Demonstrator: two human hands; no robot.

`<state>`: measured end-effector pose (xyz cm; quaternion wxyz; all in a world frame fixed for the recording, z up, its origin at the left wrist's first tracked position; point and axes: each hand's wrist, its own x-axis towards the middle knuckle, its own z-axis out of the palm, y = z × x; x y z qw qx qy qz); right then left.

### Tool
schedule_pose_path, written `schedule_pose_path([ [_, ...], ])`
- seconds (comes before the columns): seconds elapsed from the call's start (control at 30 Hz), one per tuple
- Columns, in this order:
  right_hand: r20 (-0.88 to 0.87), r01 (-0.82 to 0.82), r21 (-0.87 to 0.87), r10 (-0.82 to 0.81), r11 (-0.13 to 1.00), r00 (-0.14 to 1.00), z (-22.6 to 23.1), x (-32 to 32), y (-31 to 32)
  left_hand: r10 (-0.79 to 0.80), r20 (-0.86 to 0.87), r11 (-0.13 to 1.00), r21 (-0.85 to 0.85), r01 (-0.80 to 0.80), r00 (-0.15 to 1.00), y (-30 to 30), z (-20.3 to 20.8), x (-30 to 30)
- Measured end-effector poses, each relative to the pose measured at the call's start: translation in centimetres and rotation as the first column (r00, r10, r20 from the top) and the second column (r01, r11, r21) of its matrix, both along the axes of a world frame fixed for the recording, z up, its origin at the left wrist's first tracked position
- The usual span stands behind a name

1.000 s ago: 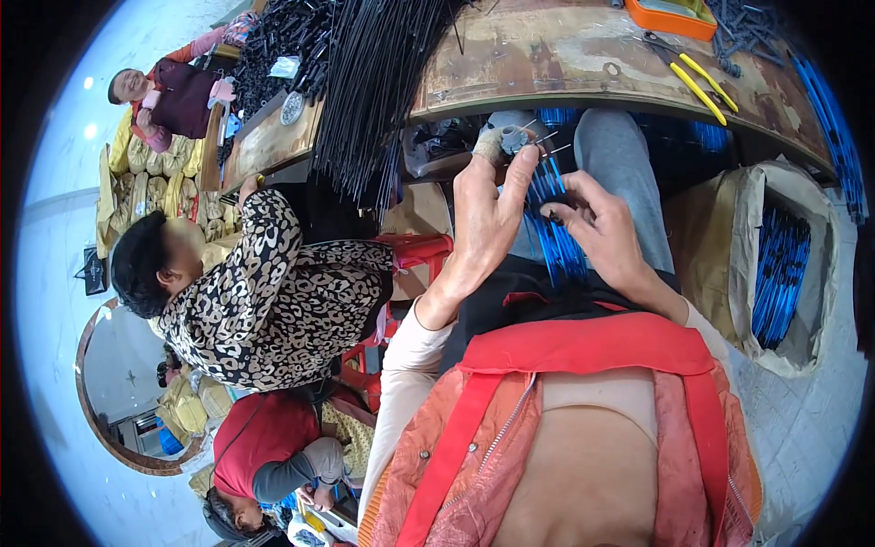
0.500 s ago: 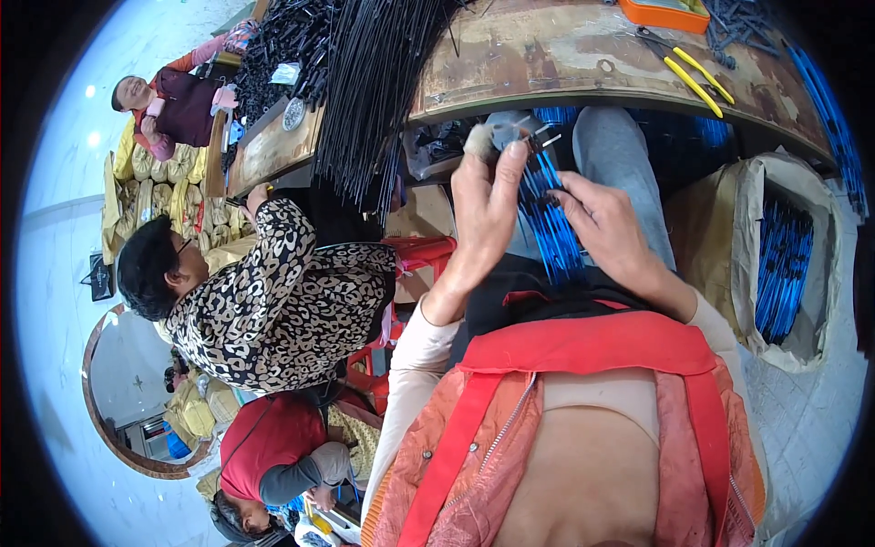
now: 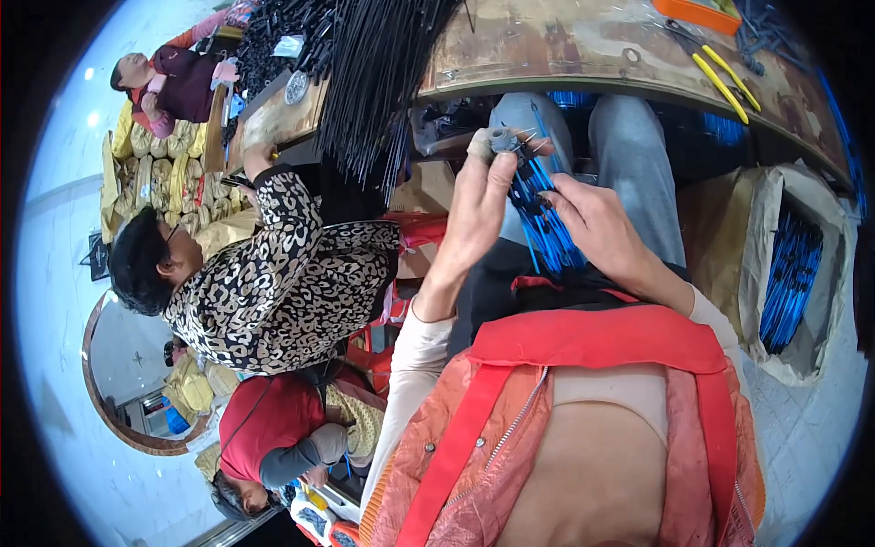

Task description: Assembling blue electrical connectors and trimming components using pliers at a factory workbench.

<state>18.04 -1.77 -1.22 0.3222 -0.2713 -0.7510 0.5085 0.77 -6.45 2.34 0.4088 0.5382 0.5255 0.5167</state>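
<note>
Both hands work above the lap, and the clock is read from the midpoint between them. The left hand (image 3: 474,205) pinches a small grey piece (image 3: 501,139) between thumb and fingers; one finger wears a beige wrap (image 3: 478,144). The right hand (image 3: 597,223) has its thumb and forefinger close together at the edge of the blue rods (image 3: 554,242); whether it grips a rod I cannot tell. These rods lie between the two hands, slanting from 11 toward 5 o'clock, and thin tips show beside the grey piece.

The worktop (image 3: 565,46) spans 12 o'clock. On it, pliers (image 3: 715,77) with spread yellow handles lie at 2 o'clock, an orange tray (image 3: 697,14) sits at 1, and black rods (image 3: 374,82) hang over the edge at 10. Between 3 and 4 o'clock stands an open sack (image 3: 743,264) holding more blue rods. A co-worker in a patterned top (image 3: 264,273) sits between 8 and 9 o'clock; another in a red vest (image 3: 273,419) bends forward at 8.
</note>
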Motion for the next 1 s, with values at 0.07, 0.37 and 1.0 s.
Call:
schedule_pose_path([
  [0.07, 0.014, -0.014, 0.018, 0.014, 1.000, 1.000, 0.0, -0.2, -0.1, 0.091, -0.067, 0.996, 0.031, -0.089, 0.994, -0.5, 0.2, 0.6],
  [0.37, 0.084, 0.041, 0.201, -0.059, 0.979, 0.995, 0.4, -0.1, -1.7, 0.193, -0.335, 0.981, 0.061, -0.183, 0.922, -1.3, 1.3, 1.9],
  [1.0, -0.035, -0.123, 0.052, 0.125, 0.991, 0.992, 1.3, -6.3, 1.3, 0.225, -0.204, 0.966, -0.078, -0.245, 0.953, -1.6, 3.1, -4.9],
])
